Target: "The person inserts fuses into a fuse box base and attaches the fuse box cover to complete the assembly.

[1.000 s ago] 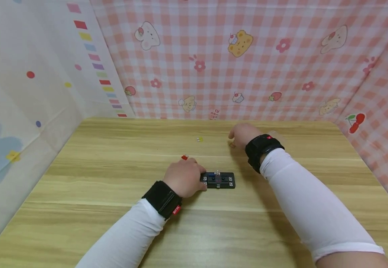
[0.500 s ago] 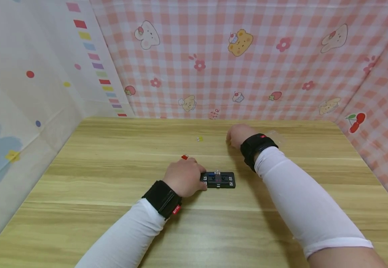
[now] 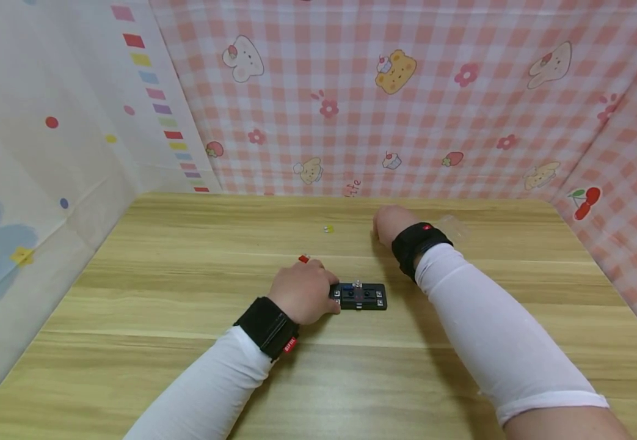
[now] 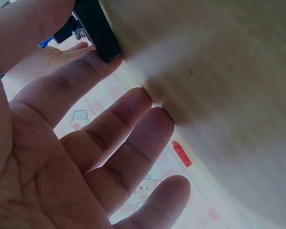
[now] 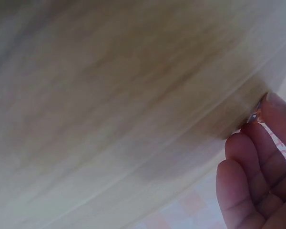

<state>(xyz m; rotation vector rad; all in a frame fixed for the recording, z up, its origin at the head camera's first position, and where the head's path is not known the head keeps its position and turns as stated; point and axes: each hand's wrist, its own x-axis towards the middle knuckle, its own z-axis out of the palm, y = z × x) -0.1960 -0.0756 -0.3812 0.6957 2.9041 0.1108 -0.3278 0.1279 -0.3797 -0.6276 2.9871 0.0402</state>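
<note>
A flat black terminal block (image 3: 373, 297) with metal screw contacts lies near the middle of the wooden table. My left hand (image 3: 303, 292) pinches its left end between thumb and index finger; in the left wrist view the other fingers (image 4: 152, 129) extend along the tabletop. Farther back and to the right, my right hand (image 3: 392, 224) is down at the table. Between its thumb and fingertips in the right wrist view shows a small orange piece (image 5: 256, 116), mostly hidden by the fingers. Just beyond the left hand's knuckles lies a small red piece (image 3: 303, 258).
A tiny yellow piece with silvery ends (image 3: 328, 229) lies toward the back of the table. Thin clear plastic (image 3: 454, 228) rests behind the right wrist. Patterned cloth (image 3: 351, 110) rises along the back edge and both sides.
My right hand has shifted slightly left and closed its fingertips over the small orange piece, which was visible under them before. The left hand and black block stay put.
</note>
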